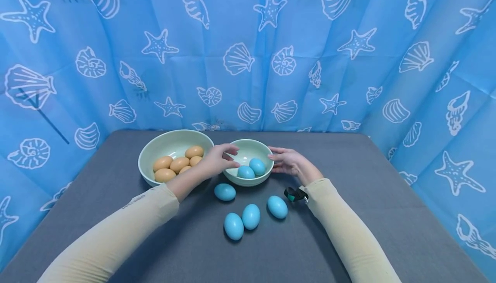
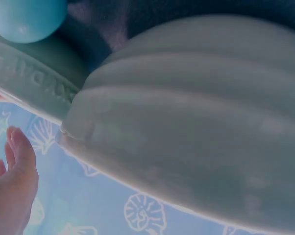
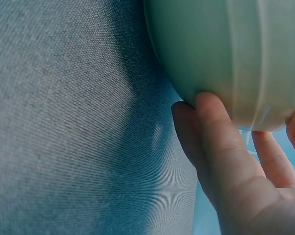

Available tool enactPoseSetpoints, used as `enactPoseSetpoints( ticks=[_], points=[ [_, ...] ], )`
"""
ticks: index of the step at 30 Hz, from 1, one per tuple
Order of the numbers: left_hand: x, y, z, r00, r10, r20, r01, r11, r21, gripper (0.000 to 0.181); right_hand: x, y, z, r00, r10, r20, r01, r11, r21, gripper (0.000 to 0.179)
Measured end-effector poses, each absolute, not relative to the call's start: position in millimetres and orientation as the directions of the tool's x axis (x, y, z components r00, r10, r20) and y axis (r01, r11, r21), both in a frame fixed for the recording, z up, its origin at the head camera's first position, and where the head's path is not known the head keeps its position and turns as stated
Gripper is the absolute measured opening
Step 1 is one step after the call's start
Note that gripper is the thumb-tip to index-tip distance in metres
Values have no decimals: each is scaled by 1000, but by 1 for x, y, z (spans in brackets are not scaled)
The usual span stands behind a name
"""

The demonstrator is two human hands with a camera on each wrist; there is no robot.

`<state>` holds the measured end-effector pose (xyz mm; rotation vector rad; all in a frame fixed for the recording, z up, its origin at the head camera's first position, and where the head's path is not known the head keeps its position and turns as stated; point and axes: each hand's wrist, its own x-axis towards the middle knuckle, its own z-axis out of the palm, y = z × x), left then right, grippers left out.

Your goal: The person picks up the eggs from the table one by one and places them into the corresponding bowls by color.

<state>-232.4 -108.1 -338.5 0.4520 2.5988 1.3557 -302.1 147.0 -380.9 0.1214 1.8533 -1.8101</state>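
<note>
A small pale green bowl (image 1: 248, 182) holds two blue eggs (image 1: 257, 166). My left hand (image 1: 217, 160) hovers over the bowl's left rim, thumb and fingers apart with nothing between them; the left wrist view shows its fingers (image 2: 22, 147) raised beside the bowls. At the bowl's right side, my right hand (image 1: 289, 162) grips it. In the right wrist view its fingers (image 3: 218, 122) press against the outer wall, with another digit near the rim. Several more blue eggs (image 1: 251, 216) lie on the table in front of the bowl.
A larger pale green bowl (image 1: 145, 158) with several brown eggs (image 1: 179, 164) stands to the left, close beside the small one. The grey table (image 1: 348, 231) ends at a blue curtain (image 1: 263, 89) printed with shells. A black strap (image 1: 295, 194) hangs at my right wrist.
</note>
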Motion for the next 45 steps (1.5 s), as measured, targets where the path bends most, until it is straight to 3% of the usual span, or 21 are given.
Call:
enactPoseSetpoints(
  ticks=[19,45],
  points=[
    [-176,-140,-368,-961,275,35,181,523,833,47,-302,147,-382,-850,-306,-428,420,96,-902,57],
    [-183,-135,-411,-960,281,3,179,604,776,60,-303,148,-383,-847,-304,-435,429,91,-899,56]
  ],
)
